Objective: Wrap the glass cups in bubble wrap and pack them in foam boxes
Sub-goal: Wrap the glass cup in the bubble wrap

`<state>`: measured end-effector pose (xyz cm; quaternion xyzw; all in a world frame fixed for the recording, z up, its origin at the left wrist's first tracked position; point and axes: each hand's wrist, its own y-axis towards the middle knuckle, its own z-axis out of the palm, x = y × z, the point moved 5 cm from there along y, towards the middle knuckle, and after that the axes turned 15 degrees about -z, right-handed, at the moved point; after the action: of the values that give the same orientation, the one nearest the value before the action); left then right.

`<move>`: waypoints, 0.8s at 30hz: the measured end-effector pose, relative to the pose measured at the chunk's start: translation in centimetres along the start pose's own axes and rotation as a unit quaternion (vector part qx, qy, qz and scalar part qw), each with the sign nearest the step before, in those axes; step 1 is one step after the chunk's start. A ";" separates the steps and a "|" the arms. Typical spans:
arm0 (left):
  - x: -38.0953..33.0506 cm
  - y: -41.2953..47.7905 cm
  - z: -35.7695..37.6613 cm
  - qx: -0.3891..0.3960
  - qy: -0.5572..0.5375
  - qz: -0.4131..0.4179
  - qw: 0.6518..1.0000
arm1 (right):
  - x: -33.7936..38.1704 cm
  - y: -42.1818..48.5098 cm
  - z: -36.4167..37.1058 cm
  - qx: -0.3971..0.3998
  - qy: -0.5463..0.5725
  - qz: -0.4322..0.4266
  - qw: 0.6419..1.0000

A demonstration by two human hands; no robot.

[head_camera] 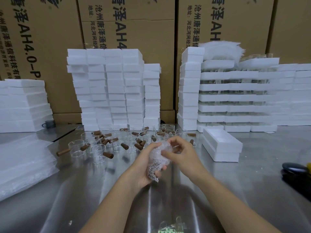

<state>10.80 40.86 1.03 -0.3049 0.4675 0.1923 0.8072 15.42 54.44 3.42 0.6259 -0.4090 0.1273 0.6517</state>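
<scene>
cartons (134, 31): wall of printed cardboard across the back.
table (252, 190): shiny metal, carries everything below.
foam stacks (114, 88): tall white columns at back centre; more at left and right; right stacks show glass between layers.
wrap sheets (23, 165): flat pile at left edge of table.
foam box (222, 142): open, on another white box, right of the cups, well clear of both hands.
cups (99, 152): bare glass with brown wooden handles, clustered ahead of the hands, in front of centre stack.
black item (294, 167): at right edge, unclear what.
left hand (148, 167): curled around lower part of bundle, fingers closed under it, thumb up along the side.
right hand (181, 153): fingers bent, thumb and forefinger pinching wrap at top of bundle.
bundle (159, 158): bubble wrap bunched around a cup, held above table between both hands; cup inside barely visible.
</scene>
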 end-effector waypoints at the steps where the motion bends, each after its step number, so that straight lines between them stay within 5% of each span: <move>1: 0.0 0.0 0.0 0.003 -0.006 -0.004 1.000 | 0.1 0.1 -0.1 -0.011 0.002 -0.009 1.000; 11: -0.3 0.1 -0.3 0.003 -0.053 0.011 0.999 | 0.9 -0.3 -0.2 -0.040 -0.100 -0.081 0.991; 24: -0.3 0.1 -1.0 0.015 -0.096 -0.002 0.995 | 0.4 -0.4 0.6 0.063 -0.152 -0.085 0.983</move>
<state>9.94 40.31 0.92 -0.2741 0.3898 0.2120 0.8532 15.72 53.65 3.28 0.7102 -0.4401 0.0005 0.5495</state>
